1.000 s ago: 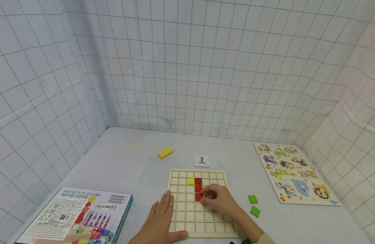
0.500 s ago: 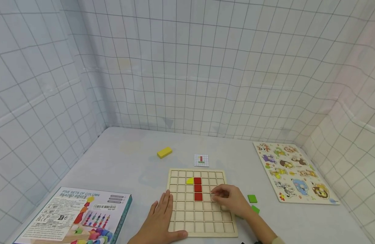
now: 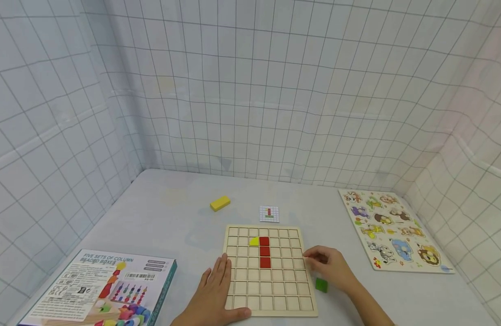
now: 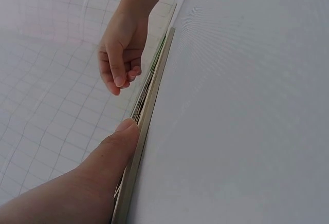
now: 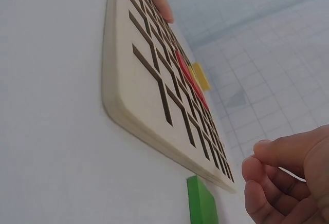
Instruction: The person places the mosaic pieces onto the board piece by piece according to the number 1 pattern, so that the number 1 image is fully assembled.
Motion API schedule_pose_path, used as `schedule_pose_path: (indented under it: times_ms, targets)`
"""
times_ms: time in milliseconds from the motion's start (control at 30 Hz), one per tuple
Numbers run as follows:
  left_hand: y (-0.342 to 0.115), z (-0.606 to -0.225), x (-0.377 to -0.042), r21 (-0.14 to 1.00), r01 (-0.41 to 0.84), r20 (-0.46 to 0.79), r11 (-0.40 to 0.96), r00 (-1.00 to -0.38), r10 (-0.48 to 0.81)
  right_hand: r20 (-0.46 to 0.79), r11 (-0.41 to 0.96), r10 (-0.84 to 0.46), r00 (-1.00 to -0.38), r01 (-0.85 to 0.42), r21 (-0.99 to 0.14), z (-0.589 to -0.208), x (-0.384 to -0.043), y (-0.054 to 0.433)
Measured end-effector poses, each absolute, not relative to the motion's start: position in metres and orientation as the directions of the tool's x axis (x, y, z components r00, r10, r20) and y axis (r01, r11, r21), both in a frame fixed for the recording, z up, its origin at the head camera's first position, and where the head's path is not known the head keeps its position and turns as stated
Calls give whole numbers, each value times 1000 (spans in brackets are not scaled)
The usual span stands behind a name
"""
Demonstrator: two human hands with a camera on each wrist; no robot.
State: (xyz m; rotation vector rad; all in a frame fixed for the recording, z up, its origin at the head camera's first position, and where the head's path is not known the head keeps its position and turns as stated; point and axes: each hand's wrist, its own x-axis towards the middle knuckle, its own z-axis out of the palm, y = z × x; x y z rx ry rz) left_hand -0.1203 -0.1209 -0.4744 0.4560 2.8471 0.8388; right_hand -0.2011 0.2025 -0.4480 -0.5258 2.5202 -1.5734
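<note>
The board (image 3: 243,301) lies flat on the tabletop (image 3: 185,194) between the two hands — pale wood with a raised rim, ruled into a grid of shallow square cells. The left hand (image 3: 215,287) rests along its left edge, fingers straight and together, thumb spread out over the near rim; it covers part of that edge. The right hand (image 3: 331,269) is raised just past the right edge, fingers loosely curled, thumb close to the index finger.

Between the hands, three square red tiles (image 3: 264,251) form a column in the cells. A yellow tile (image 3: 254,242) with one slanted corner sits beside the topmost red, on the left hand's side. A green tile (image 3: 321,285) lies just outside the board, on the near side of the right hand, which blocks the tabletop behind it.

A grid-patterned cloth (image 3: 250,90) hangs beyond both hands. Left of the left hand lies a printed box (image 3: 108,285); well right of the right hand, an animal puzzle (image 3: 397,233). Ahead of the hands lie a yellow block (image 3: 220,203) and — beyond the board — a small patterned card (image 3: 269,213).
</note>
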Motion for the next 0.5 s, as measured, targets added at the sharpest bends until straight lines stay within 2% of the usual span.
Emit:
schedule_pose_path:
  times_ms: [167, 500]
  targets:
    - [-121, -473, -120, 543, 253, -47, 801, -943, 329, 89, 422, -319, -943, -225, -878, -445, -201, 217]
    - [-121, -474, -121, 543, 246, -57, 803, -943, 328, 54, 466, -155, -986, -121, -876, -451, -202, 246]
